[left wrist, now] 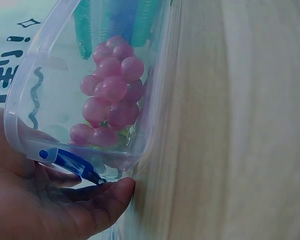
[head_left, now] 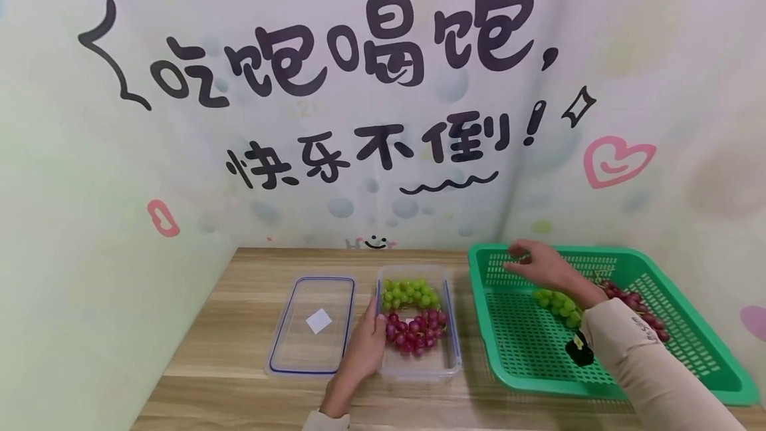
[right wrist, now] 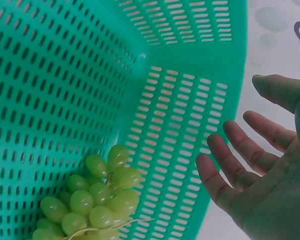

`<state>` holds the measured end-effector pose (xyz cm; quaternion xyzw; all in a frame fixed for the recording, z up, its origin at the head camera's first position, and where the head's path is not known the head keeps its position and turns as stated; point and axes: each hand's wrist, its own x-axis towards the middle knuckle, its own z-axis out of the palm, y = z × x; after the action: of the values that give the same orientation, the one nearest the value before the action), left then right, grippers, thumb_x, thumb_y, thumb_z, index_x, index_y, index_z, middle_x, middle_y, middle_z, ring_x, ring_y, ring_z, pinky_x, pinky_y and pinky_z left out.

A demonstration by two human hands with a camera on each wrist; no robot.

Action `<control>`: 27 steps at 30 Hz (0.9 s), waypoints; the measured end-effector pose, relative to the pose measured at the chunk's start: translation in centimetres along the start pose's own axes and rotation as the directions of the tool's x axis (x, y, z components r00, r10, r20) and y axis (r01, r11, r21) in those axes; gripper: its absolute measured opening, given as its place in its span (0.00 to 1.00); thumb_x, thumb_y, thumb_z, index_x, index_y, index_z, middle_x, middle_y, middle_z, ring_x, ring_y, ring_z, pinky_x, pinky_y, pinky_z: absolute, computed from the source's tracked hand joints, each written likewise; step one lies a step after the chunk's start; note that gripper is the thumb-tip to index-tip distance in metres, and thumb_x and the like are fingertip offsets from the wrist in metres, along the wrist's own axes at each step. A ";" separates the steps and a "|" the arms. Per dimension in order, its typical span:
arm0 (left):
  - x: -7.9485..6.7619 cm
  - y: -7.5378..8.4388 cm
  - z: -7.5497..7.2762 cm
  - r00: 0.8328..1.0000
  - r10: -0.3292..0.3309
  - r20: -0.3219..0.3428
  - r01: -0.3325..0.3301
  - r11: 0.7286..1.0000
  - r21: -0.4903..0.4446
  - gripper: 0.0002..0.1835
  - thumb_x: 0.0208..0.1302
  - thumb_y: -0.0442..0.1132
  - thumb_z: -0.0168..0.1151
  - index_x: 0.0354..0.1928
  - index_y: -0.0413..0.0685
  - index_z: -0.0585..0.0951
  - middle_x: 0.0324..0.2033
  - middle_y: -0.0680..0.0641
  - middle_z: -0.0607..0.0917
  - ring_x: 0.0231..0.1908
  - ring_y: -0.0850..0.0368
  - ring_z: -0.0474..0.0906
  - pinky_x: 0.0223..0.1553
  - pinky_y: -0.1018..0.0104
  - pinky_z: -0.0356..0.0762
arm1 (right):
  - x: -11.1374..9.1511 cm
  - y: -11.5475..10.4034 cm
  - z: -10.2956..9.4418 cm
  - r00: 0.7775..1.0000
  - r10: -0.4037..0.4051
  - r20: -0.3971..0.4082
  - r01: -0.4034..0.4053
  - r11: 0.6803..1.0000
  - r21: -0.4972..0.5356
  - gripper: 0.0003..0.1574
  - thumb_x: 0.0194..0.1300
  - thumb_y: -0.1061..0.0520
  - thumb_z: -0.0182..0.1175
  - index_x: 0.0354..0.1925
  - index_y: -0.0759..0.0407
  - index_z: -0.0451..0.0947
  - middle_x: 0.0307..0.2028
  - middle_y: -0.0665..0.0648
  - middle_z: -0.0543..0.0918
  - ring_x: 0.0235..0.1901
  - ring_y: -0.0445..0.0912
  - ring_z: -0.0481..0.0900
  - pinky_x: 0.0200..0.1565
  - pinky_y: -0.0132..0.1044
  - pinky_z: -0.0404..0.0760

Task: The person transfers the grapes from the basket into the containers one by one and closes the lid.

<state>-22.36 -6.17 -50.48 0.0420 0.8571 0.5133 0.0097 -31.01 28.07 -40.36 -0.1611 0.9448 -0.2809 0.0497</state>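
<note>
Wood-grain table (head_left: 221,338) under basket (head_left: 514,324), lettered backdrop (head_left: 329,108)

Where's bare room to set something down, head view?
Free: table left of the lid; narrow strip between container and basket; basket floor left of its green grapes.
Crowded: container's far end (green bunch) and middle (red bunch); lid-container gap (left hand); basket's right side (red grapes, sleeve).

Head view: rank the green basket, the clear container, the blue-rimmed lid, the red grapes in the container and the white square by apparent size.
1. Green basket
2. Clear container and blue-rimmed lid: too alike to rank surely
3. Red grapes in the container
4. White square
</note>
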 end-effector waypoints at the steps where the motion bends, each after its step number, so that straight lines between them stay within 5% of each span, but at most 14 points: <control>1: 0.0 0.0 0.0 1.000 0.001 0.000 -0.001 1.000 -0.001 0.27 0.72 0.42 0.34 0.69 0.39 0.48 0.66 0.34 0.54 0.65 0.39 0.50 0.62 0.44 0.51 | -0.1 0.2 0.0 1.000 0.000 0.000 0.000 1.000 -0.003 0.29 0.64 0.49 0.53 0.55 0.68 0.67 0.51 0.69 0.72 0.47 0.61 0.73 0.43 0.51 0.76; 27: 0.1 0.1 -0.2 1.000 -0.017 0.014 0.017 1.000 0.000 0.27 0.72 0.42 0.33 0.69 0.40 0.47 0.67 0.37 0.52 0.66 0.41 0.47 0.62 0.44 0.50 | -1.9 3.0 -0.9 0.993 0.075 0.094 -0.068 0.995 -0.078 0.40 0.61 0.47 0.56 0.58 0.76 0.61 0.54 0.76 0.67 0.52 0.68 0.66 0.45 0.57 0.72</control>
<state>-22.46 -6.31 -50.33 0.0384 0.8573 0.5130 0.0203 -30.19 31.58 -41.21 -0.1423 0.9563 -0.2355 0.0994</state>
